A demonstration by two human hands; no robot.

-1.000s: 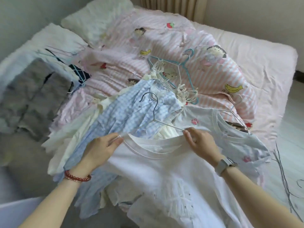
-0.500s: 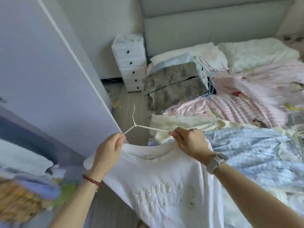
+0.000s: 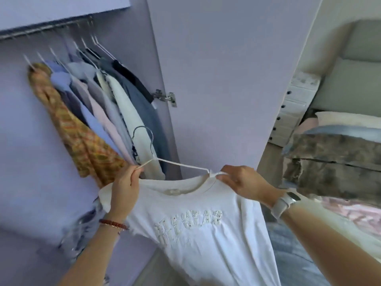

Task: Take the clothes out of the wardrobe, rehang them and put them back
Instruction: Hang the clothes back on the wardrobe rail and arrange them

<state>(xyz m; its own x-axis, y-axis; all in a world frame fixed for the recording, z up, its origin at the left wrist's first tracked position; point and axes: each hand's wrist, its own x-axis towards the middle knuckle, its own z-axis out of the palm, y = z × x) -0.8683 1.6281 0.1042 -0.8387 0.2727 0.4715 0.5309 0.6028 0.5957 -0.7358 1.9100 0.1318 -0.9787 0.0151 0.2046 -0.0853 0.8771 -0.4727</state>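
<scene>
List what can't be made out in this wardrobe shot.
Head view only:
- White T-shirt: hem cut off by the bottom edge; raised lettering too blurred to read.
- Metal wardrobe rail: motion-blurred, left end cut by the frame.
- Hanging clothes: overlapping, count unclear.
- White wire hanger: arms hidden by both hands and the collar.

The white T-shirt [image 3: 206,234] is soft matt cloth with raised stitched lettering. Its hanger [image 3: 177,164] looks like thin wire in a smooth white coating, with a bare shiny metal hook. The wardrobe door [image 3: 226,79] is smooth, matt lilac board, its hinge [image 3: 165,97] bright metal. The folded blanket [image 3: 334,162] looks plush and mottled.
</scene>
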